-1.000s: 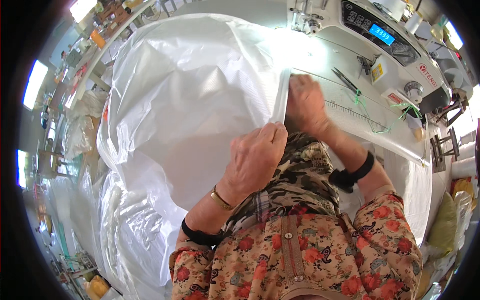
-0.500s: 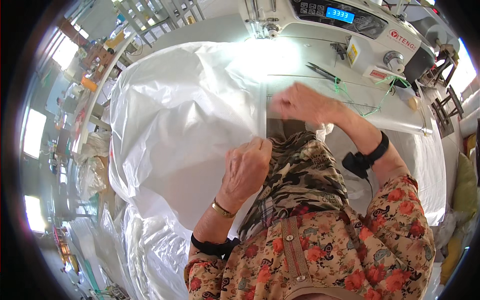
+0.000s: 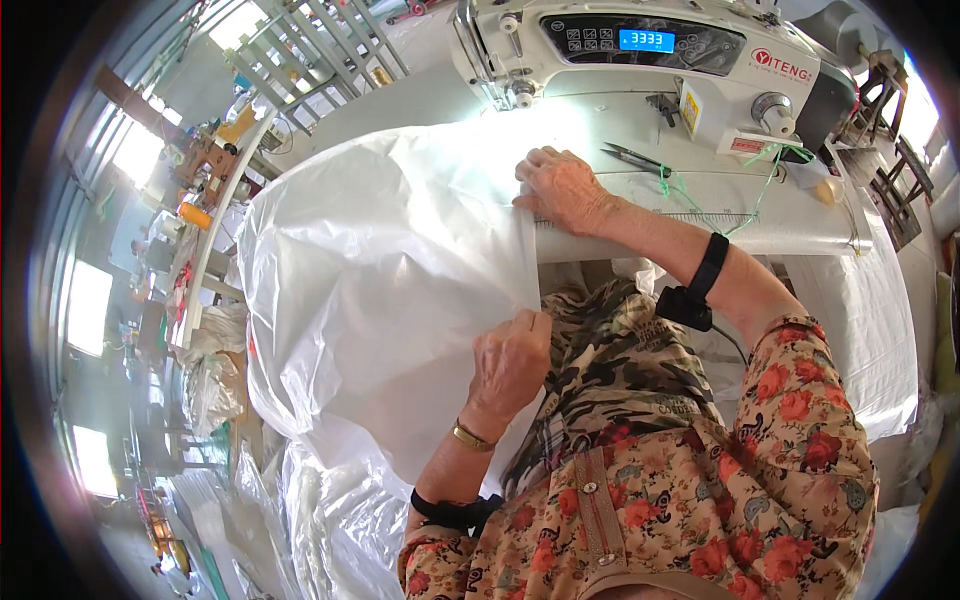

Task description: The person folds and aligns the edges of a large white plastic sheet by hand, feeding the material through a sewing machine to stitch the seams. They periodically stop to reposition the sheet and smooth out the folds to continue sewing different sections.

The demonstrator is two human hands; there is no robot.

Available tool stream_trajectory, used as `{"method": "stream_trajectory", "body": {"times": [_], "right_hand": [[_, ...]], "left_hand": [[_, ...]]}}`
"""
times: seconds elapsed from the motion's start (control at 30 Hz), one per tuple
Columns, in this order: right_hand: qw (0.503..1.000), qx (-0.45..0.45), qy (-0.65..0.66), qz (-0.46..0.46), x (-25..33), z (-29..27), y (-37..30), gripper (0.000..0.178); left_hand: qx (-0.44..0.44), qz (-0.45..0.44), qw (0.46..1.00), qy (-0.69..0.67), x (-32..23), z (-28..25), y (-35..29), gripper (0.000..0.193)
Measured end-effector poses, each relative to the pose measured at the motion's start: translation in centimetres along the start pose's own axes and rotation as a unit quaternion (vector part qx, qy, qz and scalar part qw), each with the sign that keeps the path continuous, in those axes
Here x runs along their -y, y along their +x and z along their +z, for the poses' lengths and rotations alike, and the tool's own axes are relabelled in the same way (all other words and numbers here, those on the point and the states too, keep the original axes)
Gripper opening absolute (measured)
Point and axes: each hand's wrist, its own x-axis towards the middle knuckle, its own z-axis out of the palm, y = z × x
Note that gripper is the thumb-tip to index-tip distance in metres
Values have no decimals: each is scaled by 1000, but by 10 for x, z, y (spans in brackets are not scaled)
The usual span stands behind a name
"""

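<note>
1. Head view: left hand nearer my body than the sewing machine. Fingers curled into a bunch, pinching the edge of the white sheet; thumb mostly hidden.
2. Right hand palm down, just in front of the sewing machine's needle end. Fingers bent and loosely fanned, thumb set a little apart; tips resting on the sheet's edge. I see no pinch there.
3. Sheet lies in front of the sewing machine's needle end and spreads well to its left. Glossy, thin, plastic-looking; soft creases over a broad rounded shape, fairly straight along the edge between my hands. Glare at the needle end washes out its far part.
4. Dark-bladed snips on the smooth pale table, in front of the sewing machine. Green thread trails loosely beside them, across a ruler strip.
5. Camouflage cloth over my lap, folded and matte, nearer me than the sewing machine. Floral sleeve above my right elbow, black strap on that forearm.
6. Against half a second ago: right hand was blurred and off to the right of the sheet's edge; now it is sharp and set down on it. Left hand keeps its pinch. More of the sewing machine shows.
</note>
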Motion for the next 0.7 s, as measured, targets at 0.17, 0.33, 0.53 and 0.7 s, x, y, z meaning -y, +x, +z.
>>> {"method": "stream_trajectory", "body": {"times": [0.17,0.33,0.53,0.7], "right_hand": [[993,108,-43,10,0,-12,3,37],[992,119,-27,32,-1,-13,4,38],[991,132,0,35,2,-13,8,37],[994,108,5,19,-2,5,3,35]], "left_hand": [[-10,-2,1000,-7,8,2,7,13],[28,-26,999,25,19,1,33,9],[-26,12,999,24,56,22,67,4],[-68,32,995,63,81,37,94,4]]}}
